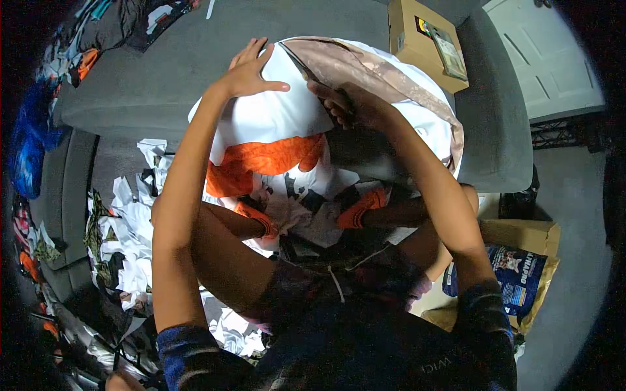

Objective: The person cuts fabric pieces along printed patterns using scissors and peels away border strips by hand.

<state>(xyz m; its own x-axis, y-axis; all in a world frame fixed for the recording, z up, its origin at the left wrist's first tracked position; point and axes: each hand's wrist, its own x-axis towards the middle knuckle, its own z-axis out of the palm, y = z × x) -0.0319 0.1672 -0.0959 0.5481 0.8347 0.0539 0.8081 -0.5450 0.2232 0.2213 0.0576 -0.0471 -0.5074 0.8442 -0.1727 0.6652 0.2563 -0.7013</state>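
Note:
White fabric (277, 117) is spread over the grey sofa seat in front of me, with an orange patterned part (267, 158) hanging down over the front edge. My left hand (248, 73) lies flat on the white fabric, thumb stretched out and fingers apart. In my right hand (345, 105) is a pair of scissors (298, 62), its dark blades pointing up and left along the line between the white fabric and a tan mottled fabric (332, 62). Whether the blades are apart or together is hard to make out. The tan fabric curves down to the right over more white cloth.
A cardboard box (407, 36) with a flat package on top stands on the sofa's right side. Fabric scraps (134, 241) are heaped on the floor at left. At lower right, a box (521, 231) holds a blue bag (518, 274). My feet in orange socks are below the sofa edge.

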